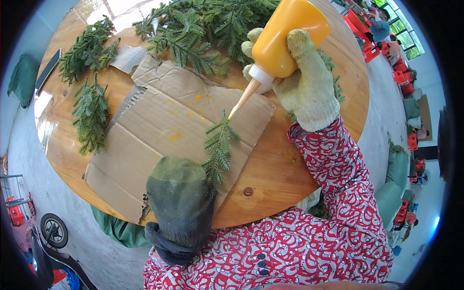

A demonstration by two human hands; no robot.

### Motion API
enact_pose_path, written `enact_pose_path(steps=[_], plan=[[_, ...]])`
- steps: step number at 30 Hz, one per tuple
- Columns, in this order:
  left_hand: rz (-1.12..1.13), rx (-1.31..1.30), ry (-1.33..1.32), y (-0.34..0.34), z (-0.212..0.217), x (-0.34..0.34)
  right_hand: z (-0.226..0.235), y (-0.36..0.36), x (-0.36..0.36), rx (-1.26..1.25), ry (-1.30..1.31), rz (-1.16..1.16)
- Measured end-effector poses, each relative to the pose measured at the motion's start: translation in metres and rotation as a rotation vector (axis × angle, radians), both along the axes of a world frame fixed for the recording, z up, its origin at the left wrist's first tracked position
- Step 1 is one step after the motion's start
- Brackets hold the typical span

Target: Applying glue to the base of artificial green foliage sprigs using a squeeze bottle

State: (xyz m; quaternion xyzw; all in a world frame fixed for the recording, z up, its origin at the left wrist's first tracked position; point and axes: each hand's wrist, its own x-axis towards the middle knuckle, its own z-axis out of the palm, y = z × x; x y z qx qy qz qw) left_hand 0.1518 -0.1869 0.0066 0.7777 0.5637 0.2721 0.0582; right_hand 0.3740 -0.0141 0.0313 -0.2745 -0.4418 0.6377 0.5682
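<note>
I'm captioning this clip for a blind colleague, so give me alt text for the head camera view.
A right hand in a cream knit glove tips an orange squeeze bottle, its nozzle at the tip of a green fir sprig held by the left hand in a dark green glove. The sprig lies over a flattened cardboard sheet on a round wooden table, with more fir sprigs around.

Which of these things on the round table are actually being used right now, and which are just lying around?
In use:
- orange squeeze bottle, tipped nozzle-down in the right hand
- small green fir sprig, held by the left hand
- torn brown cardboard sheet under the sprig

Lying about:
- loose fir branches at the table's left
- heap of fir branches at the far side
- dark flat phone-like slab
</note>
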Motion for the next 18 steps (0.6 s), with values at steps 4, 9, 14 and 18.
enact_pose_path(steps=[4,9,14,18], plan=[[-0.002,-0.004,0.026,-0.0001,0.0003,0.0004,-0.0008,0.0008,-0.0004,-0.009,-0.003,-0.016],[0.003,-0.006,0.035,0.0013,0.0006,0.0013,-0.0029,0.0036,0.0017,-0.01,0.007,-0.024],[-0.034,-0.102,0.014,-0.0045,0.0019,-0.0015,-0.0037,0.0054,0.0029,-0.004,0.001,-0.044],[0.005,-0.014,0.04,0.0044,0.0022,0.0023,-0.0038,0.0059,0.0018,-0.005,0.004,-0.062]])
